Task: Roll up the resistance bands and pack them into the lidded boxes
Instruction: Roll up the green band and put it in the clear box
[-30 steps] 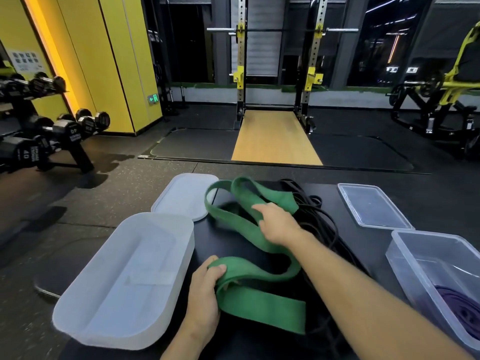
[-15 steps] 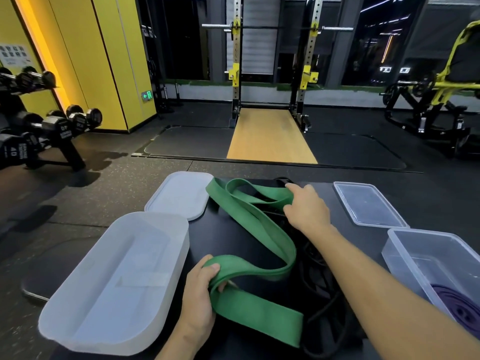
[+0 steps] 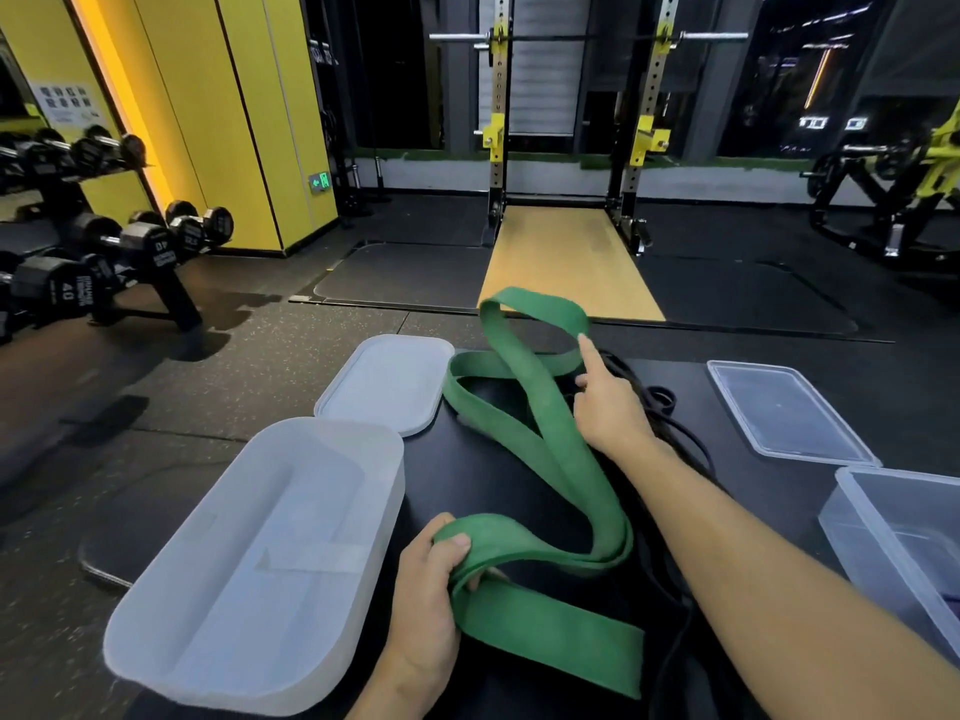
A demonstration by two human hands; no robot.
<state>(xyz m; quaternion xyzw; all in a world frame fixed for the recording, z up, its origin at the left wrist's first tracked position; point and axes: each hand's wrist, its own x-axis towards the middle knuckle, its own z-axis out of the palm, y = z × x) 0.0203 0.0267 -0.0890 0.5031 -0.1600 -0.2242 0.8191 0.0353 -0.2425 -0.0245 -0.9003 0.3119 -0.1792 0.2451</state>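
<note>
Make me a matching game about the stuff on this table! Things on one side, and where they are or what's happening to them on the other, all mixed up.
Things:
1. green band
2. frosted box
3. clear lid
4. black bands

Places and states:
A. lies flat at the table's far right
B. partly hidden behind the right hand
C. open, lid off, on the left
D. gripped by the left hand

Pairs: 1-D, 2-C, 3-A, 4-B.
</note>
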